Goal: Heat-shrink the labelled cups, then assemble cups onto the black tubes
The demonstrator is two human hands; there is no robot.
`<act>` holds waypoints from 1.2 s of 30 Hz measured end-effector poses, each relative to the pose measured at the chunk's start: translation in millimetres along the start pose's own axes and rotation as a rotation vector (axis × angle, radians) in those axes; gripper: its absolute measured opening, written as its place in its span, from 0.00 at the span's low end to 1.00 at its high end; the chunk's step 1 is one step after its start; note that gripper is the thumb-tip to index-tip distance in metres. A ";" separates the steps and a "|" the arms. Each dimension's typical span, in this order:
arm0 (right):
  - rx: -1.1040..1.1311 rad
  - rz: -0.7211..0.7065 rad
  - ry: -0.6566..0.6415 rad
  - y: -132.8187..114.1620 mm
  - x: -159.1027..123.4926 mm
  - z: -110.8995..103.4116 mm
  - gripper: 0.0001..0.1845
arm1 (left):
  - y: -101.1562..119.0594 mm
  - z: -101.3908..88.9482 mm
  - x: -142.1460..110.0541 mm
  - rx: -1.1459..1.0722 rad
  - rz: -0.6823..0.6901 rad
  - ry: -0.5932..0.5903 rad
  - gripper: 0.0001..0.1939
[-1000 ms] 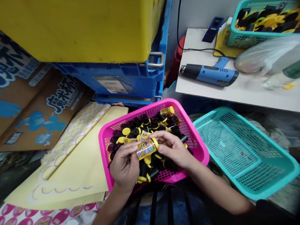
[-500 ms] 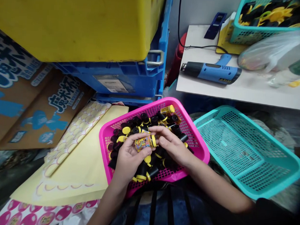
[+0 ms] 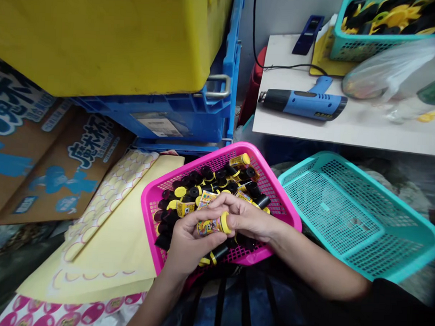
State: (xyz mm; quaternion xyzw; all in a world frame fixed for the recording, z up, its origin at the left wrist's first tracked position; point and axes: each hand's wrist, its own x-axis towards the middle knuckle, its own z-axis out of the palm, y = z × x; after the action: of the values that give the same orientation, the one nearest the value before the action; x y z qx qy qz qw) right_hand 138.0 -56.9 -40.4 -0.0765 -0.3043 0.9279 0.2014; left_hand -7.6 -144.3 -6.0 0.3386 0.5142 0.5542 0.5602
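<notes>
So the yellow-capped tube (image 3: 211,226) is up over the pink basket (image 3: 145,210), printed wrap on. Left hand (image 3: 187,241) has its fingers curled round the body, right hand (image 3: 249,218) fingers pinch the cap end. A few printed tubes (image 3: 239,160) below, but loads of black pieces (image 3: 262,201) look bare, so I'd guess plenty's left.

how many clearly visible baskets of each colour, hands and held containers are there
Pink basket: 1
Turquoise baskets, lower one and upper one: 2
Hands, left hand and right hand: 2
Held container, yellow-capped: 1
Total: 6
</notes>
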 end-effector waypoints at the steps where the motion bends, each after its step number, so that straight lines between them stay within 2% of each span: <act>1: -0.025 0.000 0.000 1.1 -0.6 -0.8 0.27 | -1.0 -0.2 -1.4 -0.009 -0.003 -0.014 0.17; 6: -0.185 0.007 0.056 -3.1 -7.8 1.9 0.30 | 6.0 1.7 -1.7 -0.027 0.059 -0.140 0.18; 8: -0.252 -0.005 0.044 -14.7 -8.8 5.0 0.31 | 14.7 4.1 7.2 0.047 0.086 -0.185 0.16; 10: -0.402 -0.045 0.094 -32.7 -7.8 7.1 0.29 | 24.2 6.5 23.2 0.163 0.123 -0.199 0.13; 13: -0.803 -0.190 0.376 -63.7 -4.8 7.0 0.25 | 35.3 6.2 54.2 0.473 0.302 -0.074 0.15; 15: -1.149 -0.193 0.574 -78.5 -2.4 6.1 0.21 | 38.5 1.4 71.9 0.742 0.345 0.009 0.15; 17: -1.525 -0.034 0.657 -83.7 2.8 6.2 0.15 | 38.3 -6.3 82.0 1.014 0.251 0.049 0.18; 19: -1.848 0.203 0.676 -78.7 13.5 6.9 0.15 | 36.3 -14.7 83.2 1.222 0.149 0.059 0.22; 21: -2.006 0.390 0.687 -67.2 29.2 6.6 0.18 | 35.0 -21.7 77.1 1.304 0.162 0.060 0.23; 23: -2.026 0.477 0.706 -54.3 45.3 3.4 0.20 | 35.8 -25.8 67.3 1.298 0.244 0.053 0.18; 25: -2.001 0.473 0.700 -44.3 56.4 -2.3 0.21 | 37.2 -27.1 57.3 1.289 0.277 0.062 0.12; 27: -1.988 0.446 0.696 -39.2 59.9 -8.5 0.21 | 36.4 -26.2 50.6 1.308 0.197 0.083 0.11; 29: -1.977 0.417 0.704 -38.9 56.9 -12.5 0.22 | 32.1 -24.7 48.9 1.306 0.055 0.102 0.12; 31: -1.956 0.346 0.729 -42.3 49.9 -13.3 0.22 | 25.8 -24.0 51.1 1.217 -0.042 0.102 0.17; 33: -1.876 0.222 0.768 -47.3 40.9 -11.8 0.20 | 20.3 -25.4 54.3 1.068 -0.071 0.083 0.20; 36: -1.632 0.050 0.779 -52.9 24.4 -9.6 0.17 | 18.0 -31.3 53.9 0.844 -0.107 0.070 0.22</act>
State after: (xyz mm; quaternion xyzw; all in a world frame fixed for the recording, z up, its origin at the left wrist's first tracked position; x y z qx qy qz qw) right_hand 135.8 -2.7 -17.1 -0.5111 -0.7761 0.3362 0.1531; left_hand -50.1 -95.2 -7.3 0.4920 0.7313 0.2765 0.3829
